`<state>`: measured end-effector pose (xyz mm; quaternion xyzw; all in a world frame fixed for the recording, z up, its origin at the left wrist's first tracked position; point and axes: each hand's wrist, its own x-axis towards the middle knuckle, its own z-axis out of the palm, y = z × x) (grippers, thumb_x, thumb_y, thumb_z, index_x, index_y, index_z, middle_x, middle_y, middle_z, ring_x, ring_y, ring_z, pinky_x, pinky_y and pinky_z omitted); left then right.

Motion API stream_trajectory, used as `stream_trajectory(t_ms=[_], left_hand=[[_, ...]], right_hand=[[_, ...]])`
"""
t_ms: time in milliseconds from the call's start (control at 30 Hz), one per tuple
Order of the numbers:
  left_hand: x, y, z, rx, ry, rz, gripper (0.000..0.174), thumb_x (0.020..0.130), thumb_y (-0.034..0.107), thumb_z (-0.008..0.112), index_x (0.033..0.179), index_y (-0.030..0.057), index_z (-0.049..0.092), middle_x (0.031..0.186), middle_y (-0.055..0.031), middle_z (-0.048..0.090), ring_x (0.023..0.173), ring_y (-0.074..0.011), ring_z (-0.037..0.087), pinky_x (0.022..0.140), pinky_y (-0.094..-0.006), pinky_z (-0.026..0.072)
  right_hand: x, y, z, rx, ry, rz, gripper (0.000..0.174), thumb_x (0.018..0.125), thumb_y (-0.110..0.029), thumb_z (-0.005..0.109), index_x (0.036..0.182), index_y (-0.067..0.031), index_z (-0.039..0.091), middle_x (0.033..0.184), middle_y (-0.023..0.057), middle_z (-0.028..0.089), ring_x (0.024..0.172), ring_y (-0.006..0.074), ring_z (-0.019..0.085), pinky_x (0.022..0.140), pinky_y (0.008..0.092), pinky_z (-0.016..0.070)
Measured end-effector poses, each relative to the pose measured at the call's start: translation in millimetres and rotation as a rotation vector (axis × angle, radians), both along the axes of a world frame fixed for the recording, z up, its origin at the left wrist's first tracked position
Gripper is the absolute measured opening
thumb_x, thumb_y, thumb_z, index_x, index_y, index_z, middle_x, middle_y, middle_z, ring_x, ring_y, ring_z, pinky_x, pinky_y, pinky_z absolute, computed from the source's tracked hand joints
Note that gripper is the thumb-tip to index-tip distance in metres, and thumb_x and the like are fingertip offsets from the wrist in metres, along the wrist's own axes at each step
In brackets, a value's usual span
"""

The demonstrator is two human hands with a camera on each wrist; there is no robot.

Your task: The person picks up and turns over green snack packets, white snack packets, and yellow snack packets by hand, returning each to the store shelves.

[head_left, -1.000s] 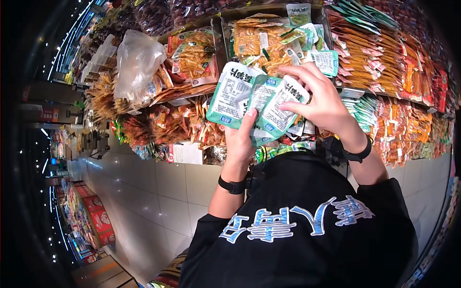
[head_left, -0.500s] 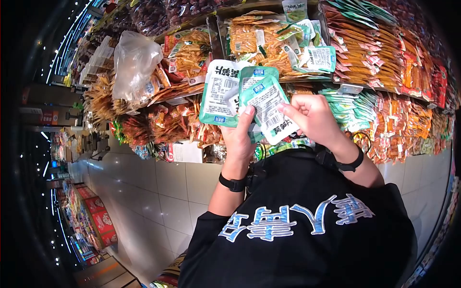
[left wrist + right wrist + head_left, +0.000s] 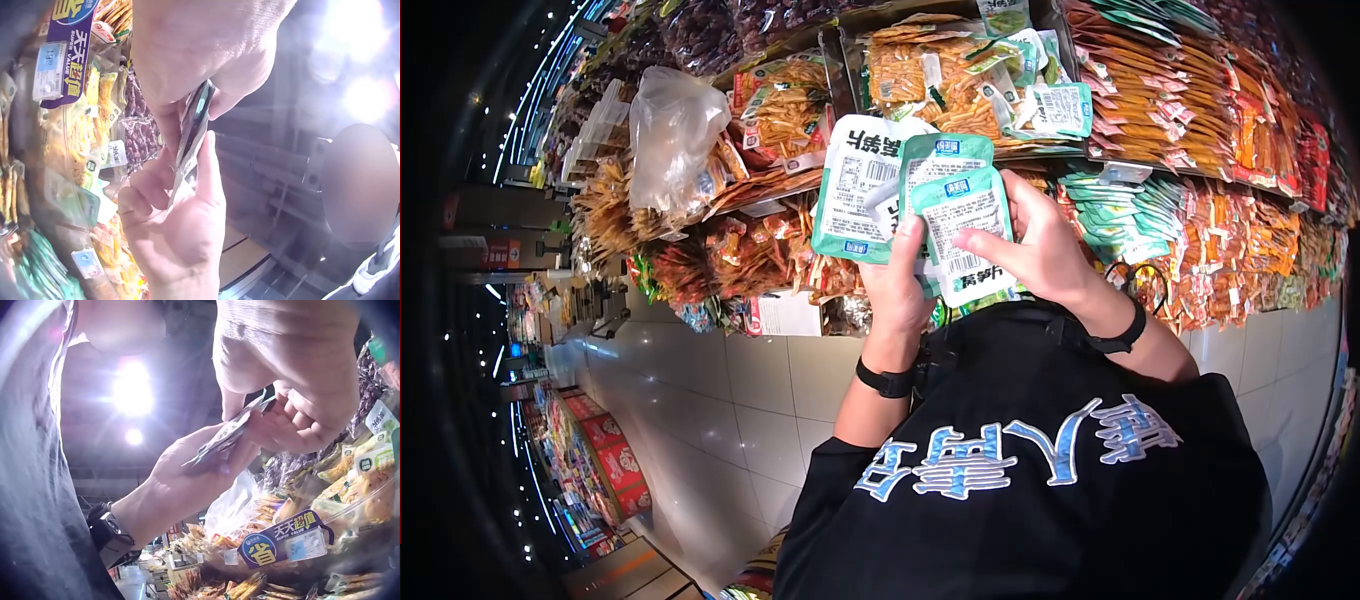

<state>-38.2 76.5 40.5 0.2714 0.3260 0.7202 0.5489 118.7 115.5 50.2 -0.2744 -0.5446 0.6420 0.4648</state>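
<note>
Packets point(image 3: 855, 185), flat and glossy with green edges and white printed backs, sit fanned in the left hand point(image 3: 897, 290) at chest height, its thumb clamped across their lower edges. The right hand point(image 3: 1045, 250) pinches the front packet point(image 3: 965, 235) between thumb and curled fingers, probably along its side seam, though the fingers hide the contact. Crinkly bags of orange sticks point(image 3: 920, 75) are heaped behind, beside a limp clear plastic bag point(image 3: 665, 130).

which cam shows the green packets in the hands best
The head view: the green packets face the camera, fanned between the left hand and right hand, labels visible. Both wrist views catch them only edge-on, as thin slivers between the hands.
</note>
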Motion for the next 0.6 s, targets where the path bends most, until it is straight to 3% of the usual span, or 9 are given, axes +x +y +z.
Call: stream_trajectory(t_ms=[100, 267, 333, 400, 467, 533, 600], left_hand=[[-2.6, 1.5, -1.3, 0.012, -0.111, -0.003, 0.056, 0.09, 0.0, 0.06, 0.141, -0.0021, 0.037, 0.131, -0.0145, 0.054, 0.116, -0.0228, 0.058, 0.099, -0.0369, 0.0484], [-0.8, 0.8, 3.8, -0.042, 0.101, 0.003, 0.054, 0.089, -0.001, 0.061, 0.139, -0.002, 0.04, 0.131, -0.0145, 0.055, 0.115, -0.0224, 0.059, 0.098, -0.0367, 0.0489], [-0.2, 2.3, 0.9, -0.049, 0.12, 0.003, 0.054, 0.089, -0.001, 0.061, 0.139, -0.0018, 0.04, 0.131, -0.0143, 0.055, 0.115, -0.0218, 0.059, 0.098, -0.0368, 0.0494], [-0.3, 3.7, 0.6, -0.055, 0.036, 0.018, 0.052, 0.091, 0.002, 0.06, 0.139, -0.0016, 0.04, 0.129, -0.015, 0.056, 0.114, -0.0225, 0.06, 0.097, -0.0377, 0.0508], [-3.7, 4.7, 0.3, -0.058, -0.035, 0.023, 0.051, 0.093, 0.005, 0.058, 0.139, -0.0016, 0.039, 0.128, -0.0158, 0.056, 0.112, -0.0237, 0.061, 0.096, -0.0379, 0.0521], [-5.4, 4.8, 8.3, -0.056, -0.001, -0.062, 0.047, 0.096, 0.01, 0.052, 0.139, -0.0028, 0.038, 0.128, -0.0191, 0.056, 0.112, -0.0281, 0.063, 0.092, -0.0431, 0.0557], [-4.1, 10.2, 20.1, -0.036, -0.075, -0.196, 0.046, 0.097, 0.011, 0.05, 0.139, -0.0035, 0.038, 0.129, -0.0204, 0.055, 0.112, -0.0296, 0.063, 0.09, -0.046, 0.0571]], right_hand=[[2.1, 0.3, 0.1, -0.02, 0.01, -0.028, 0.039, 0.085, -0.001, 0.071, 0.119, 0.0056, 0.054, 0.108, 0.0102, 0.068, 0.096, 0.0122, 0.065, 0.083, 0.0276, 0.0535], [1.0, 6.9, 2.8, -0.175, 0.212, -0.048, 0.031, 0.087, -0.001, 0.067, 0.117, 0.0042, 0.058, 0.106, 0.0088, 0.068, 0.092, 0.0107, 0.065, 0.083, 0.0266, 0.0533], [3.2, 9.0, -1.4, -0.2, 0.156, -0.039, 0.03, 0.089, -0.002, 0.064, 0.118, 0.004, 0.057, 0.107, 0.009, 0.068, 0.093, 0.0109, 0.065, 0.085, 0.027, 0.0525], [5.7, 12.7, -10.2, -0.191, 0.102, -0.075, 0.033, 0.09, -0.001, 0.063, 0.122, 0.0038, 0.055, 0.112, 0.0098, 0.067, 0.097, 0.0123, 0.064, 0.089, 0.0283, 0.0513], [10.0, 16.0, -12.3, -0.18, 0.231, -0.212, 0.029, 0.092, 0.0, 0.058, 0.121, 0.0032, 0.055, 0.113, 0.0104, 0.067, 0.099, 0.0136, 0.064, 0.09, 0.0299, 0.0513], [13.3, 19.9, -5.5, -0.094, 0.292, -0.36, 0.028, 0.093, -0.001, 0.059, 0.12, 0.0026, 0.054, 0.109, 0.0095, 0.067, 0.094, 0.0132, 0.066, 0.086, 0.0292, 0.0535], [13.2, 22.6, -1.5, 0.209, 0.186, -0.467, 0.027, 0.094, -0.003, 0.058, 0.12, 0.0016, 0.05, 0.112, 0.013, 0.065, 0.099, 0.0162, 0.065, 0.089, 0.0339, 0.0531]])
